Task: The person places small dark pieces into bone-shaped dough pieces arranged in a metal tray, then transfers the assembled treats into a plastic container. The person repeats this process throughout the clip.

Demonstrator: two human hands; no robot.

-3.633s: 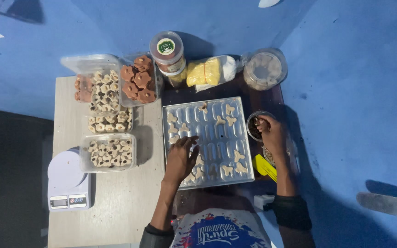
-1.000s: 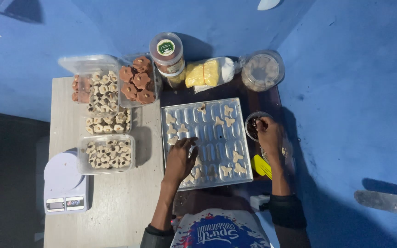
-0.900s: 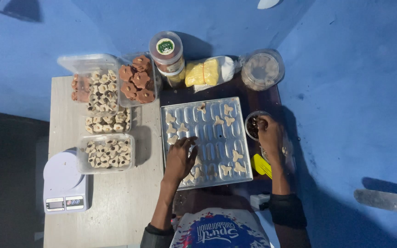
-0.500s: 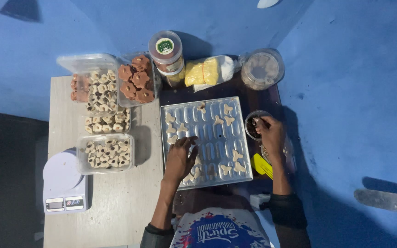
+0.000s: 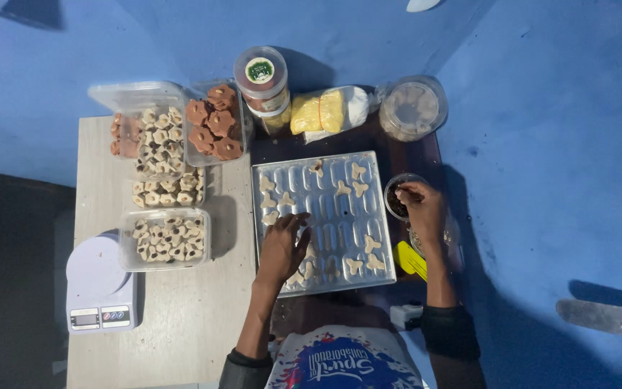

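My left hand spread flat on the metal baking tray among pale cookie shapes, my right hand just right of the tray, fingertips pinched inside a small bowl, contents unclear

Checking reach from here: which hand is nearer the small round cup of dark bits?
Right. The right hand has fingertips at the small cup; the left hand rests on the metal tray.

head view | looks straight down from well above | table centre-left, blue floor around | person's arms enter at near edge
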